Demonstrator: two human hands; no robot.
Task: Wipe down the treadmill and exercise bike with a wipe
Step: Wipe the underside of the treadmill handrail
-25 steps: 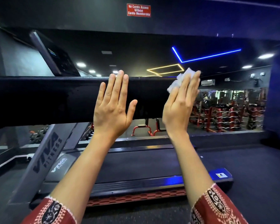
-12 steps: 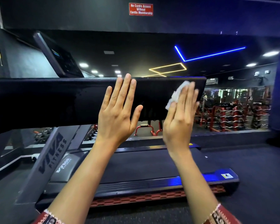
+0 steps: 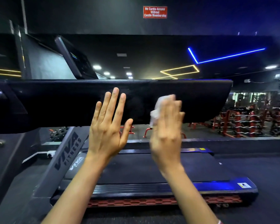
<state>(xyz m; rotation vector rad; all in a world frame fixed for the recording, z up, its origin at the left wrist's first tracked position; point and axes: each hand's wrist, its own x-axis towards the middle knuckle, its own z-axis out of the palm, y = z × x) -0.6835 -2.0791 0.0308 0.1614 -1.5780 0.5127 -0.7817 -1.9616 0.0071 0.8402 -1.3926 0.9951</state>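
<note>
Dark gym hall, with red weight racks (image 3: 249, 120) off to the right and a red-and-white membership sign (image 3: 155, 12) high on the wall. From the head view, the black-and-grey treadmill (image 3: 152, 168) lies crosswise below, and its wide glossy black side rail (image 3: 63, 104) runs across the middle. The left hand (image 3: 107, 126) rests flat on that rail, fingers straight and slightly spread. The right hand (image 3: 166, 136), motion-blurred, presses a small crumpled white wipe (image 3: 158, 107) against the rail under fingers that look straight; nothing seems pinched. The wipe is probably thin, limp and light, perhaps damp, so it would bunch or slide unless kept under flat fingers or pinched at a fold. It looks pale and wrinkled, half hidden behind the fingers. No exercise bike can be made out.
</note>
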